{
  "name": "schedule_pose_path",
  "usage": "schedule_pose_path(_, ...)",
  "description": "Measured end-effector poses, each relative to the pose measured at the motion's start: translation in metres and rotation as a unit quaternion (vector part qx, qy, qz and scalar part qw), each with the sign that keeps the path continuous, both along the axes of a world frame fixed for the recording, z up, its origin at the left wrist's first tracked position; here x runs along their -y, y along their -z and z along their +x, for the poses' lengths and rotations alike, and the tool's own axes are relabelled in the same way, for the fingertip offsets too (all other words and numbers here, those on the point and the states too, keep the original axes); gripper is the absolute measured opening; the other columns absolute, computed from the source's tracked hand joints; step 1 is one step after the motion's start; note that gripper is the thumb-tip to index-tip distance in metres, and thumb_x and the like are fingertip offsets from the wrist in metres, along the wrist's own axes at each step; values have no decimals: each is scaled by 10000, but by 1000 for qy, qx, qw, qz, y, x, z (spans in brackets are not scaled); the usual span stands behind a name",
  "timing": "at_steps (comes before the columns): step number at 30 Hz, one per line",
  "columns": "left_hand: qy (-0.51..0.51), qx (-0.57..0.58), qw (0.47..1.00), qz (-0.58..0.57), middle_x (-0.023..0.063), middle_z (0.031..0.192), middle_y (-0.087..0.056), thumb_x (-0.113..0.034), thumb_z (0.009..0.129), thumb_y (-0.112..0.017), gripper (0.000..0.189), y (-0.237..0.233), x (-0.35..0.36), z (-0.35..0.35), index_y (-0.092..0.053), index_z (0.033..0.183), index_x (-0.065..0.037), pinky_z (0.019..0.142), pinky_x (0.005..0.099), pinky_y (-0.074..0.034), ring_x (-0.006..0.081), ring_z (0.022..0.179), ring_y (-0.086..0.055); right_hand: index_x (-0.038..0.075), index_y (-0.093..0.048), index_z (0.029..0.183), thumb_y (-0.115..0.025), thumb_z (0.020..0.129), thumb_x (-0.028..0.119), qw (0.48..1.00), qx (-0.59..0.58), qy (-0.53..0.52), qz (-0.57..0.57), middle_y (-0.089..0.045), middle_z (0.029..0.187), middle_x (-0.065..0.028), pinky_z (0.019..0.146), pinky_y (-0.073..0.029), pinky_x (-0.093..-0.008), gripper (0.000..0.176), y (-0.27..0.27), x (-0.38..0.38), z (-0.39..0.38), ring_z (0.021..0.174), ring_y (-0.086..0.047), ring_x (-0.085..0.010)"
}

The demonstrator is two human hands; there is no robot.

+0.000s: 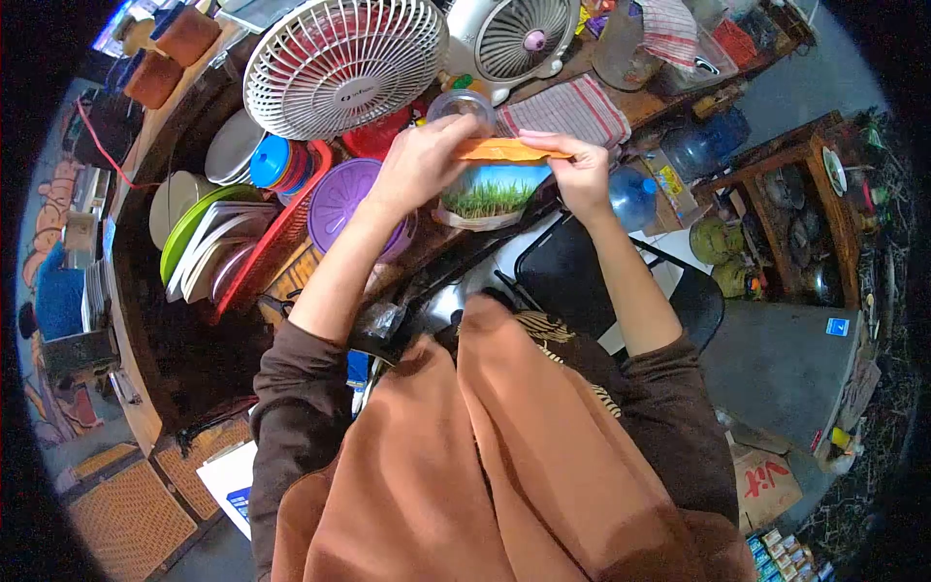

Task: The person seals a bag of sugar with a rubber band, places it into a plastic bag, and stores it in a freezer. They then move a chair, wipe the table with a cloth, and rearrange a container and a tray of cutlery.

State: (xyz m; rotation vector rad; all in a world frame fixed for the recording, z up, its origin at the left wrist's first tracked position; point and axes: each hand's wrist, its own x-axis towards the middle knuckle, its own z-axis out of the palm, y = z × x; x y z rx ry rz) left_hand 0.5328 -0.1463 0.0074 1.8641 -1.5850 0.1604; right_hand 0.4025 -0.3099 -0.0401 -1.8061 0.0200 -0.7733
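Note:
Both hands hold a bag by its orange top edge, out in front of the body. The bag [490, 197] hangs below them and shows a picture of green grass under a blue band. My left hand [427, 160] grips the left end of the orange edge with bent fingers. On the right end, my right hand [580, 173] pinches the edge between thumb and fingers. Just behind my left hand stands a clear round container [460, 105]. A purple lid [341, 206] lies to the left of the bag.
Two fans, a white-grilled one [346, 68] and a smaller one [514, 41], stand behind the hands. Plates [218, 247] and a red basket [276, 242] are at left. A striped cloth [567, 114], a blue water bottle [632, 199] and a black chair [572, 276] are at right.

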Motion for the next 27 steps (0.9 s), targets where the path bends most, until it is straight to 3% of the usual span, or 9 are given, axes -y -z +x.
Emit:
schedule_pose_path(1, 10, -27, 1000, -8, 108, 827, -606, -18, 687, -580, 194, 1, -2, 4, -559, 879, -37, 650, 330, -479, 269, 761, -598, -4, -646, 898, -442, 692, -145, 992, 0, -37, 123, -631, 933, -137, 833, -451, -288, 322, 3, 2, 1, 912, -592, -202)
schedule_pose_path(5, 6, -207, 978, 15, 118, 849, -623, 20, 702, -523, 208, 0, -9, 10, -609, 883, -31, 684, 275, -469, 187, 771, -621, -26, -641, 857, -458, 723, -146, 983, -35, -69, 164, -632, 923, -124, 842, -440, -289, 257, 10, 15, 1, 900, -584, -183)
schedule_pose_path(11, 62, -187, 980, 12, 100, 783, -626, 32, 705, -496, 185, 4, -14, 20, -598, 846, -30, 648, 271, -471, 195, 706, -621, -14, -622, 762, -461, 717, -134, 975, -86, -121, 165, -632, 848, -100, 800, -438, -269, 206, 6, 31, 5, 838, -578, -161)
schedule_pose_path(17, 36, -92, 995, 32, 97, 764, -619, 35, 678, -540, 172, 0, -14, 16, -567, 836, -30, 590, 298, -468, 227, 644, -603, -19, -592, 718, -431, 673, -137, 992, -112, -66, 4, -618, 779, -62, 753, -430, -231, 206, -14, 32, 1, 805, -567, -123)
schedule_pose_path(19, 31, -76, 996, 24, 103, 755, -616, 33, 671, -551, 207, 0, -12, 13, -553, 867, -33, 579, 305, -467, 238, 632, -600, 0, -630, 709, -451, 653, -122, 978, -197, -3, -75, -639, 789, -63, 727, -444, -230, 223, -22, 29, 0, 765, -576, -114)
schedule_pose_path(21, -38, -179, 982, -49, 118, 766, -614, 26, 668, -560, 297, 0, -7, 3, -518, 952, -52, 590, 307, -471, 244, 655, -606, 1, -631, 707, -446, 651, -126, 984, -176, -35, -8, -638, 788, -63, 730, -442, -233, 231, -11, 35, 2, 779, -574, -111)
schedule_pose_path(24, 4, -151, 988, 28, 126, 797, -614, 16, 664, -574, 366, -1, -14, 7, -486, 1011, -57, 591, 307, -476, 253, 667, -609, 2, -631, 705, -436, 649, -134, 982, -144, -80, 92, -634, 784, -61, 746, -438, -236, 245, 1, 38, 3, 805, -571, -111)
schedule_pose_path(25, -4, -174, 983, 49, 123, 849, -609, 50, 662, -534, 332, -3, -15, 4, -517, 980, -44, 660, 318, -475, 257, 747, -606, 3, -630, 703, -431, 651, -138, 979, -133, -93, 127, -632, 780, -60, 758, -436, -236, 249, 2, 38, 4, 818, -571, -115)
schedule_pose_path(27, 23, -151, 988, 6, 123, 860, -602, 60, 660, -506, 314, 6, -13, 7, -535, 957, -38, 697, 322, -465, 256, 786, -596, -2, -635, 710, -427, 659, -140, 980, -134, -100, 103, -635, 785, -66, 762, -437, -237, 254, 2, 41, 4, 814, -577, -123)
